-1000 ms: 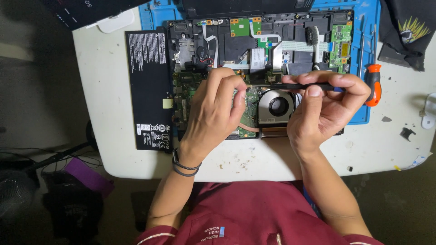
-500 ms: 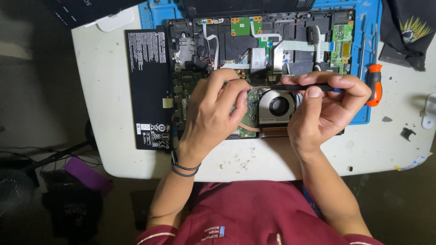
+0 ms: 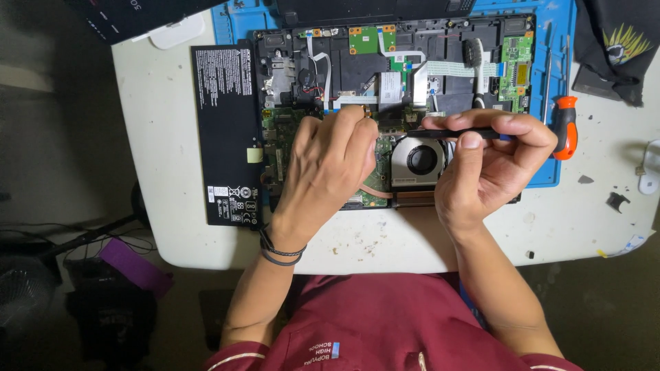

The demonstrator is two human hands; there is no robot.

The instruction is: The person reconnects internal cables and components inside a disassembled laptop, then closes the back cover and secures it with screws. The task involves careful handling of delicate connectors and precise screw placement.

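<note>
An opened laptop [image 3: 344, 69] lies bottom-up on a blue mat [image 3: 558, 41], its green circuit boards, ribbon cables and round cooling fan [image 3: 421, 159] exposed. My left hand [image 3: 326, 168] rests curled on the main board left of the fan, fingertips pressing near a small connector. My right hand [image 3: 491, 168] pinches a thin black tool [image 3: 474, 133] held level above the fan, its tip pointing left toward my left fingertips.
A flat black battery pack [image 3: 225, 130] lies left of the laptop. An orange-handled screwdriver [image 3: 565, 127] rests on the mat at right. Black cloth [image 3: 615, 41] sits at the far right corner. Small white and dark bits lie near the right table edge [image 3: 639, 175].
Both hands stay over the board. My left fingers have shifted slightly up toward the connector; the black tool stays level in my right hand.
</note>
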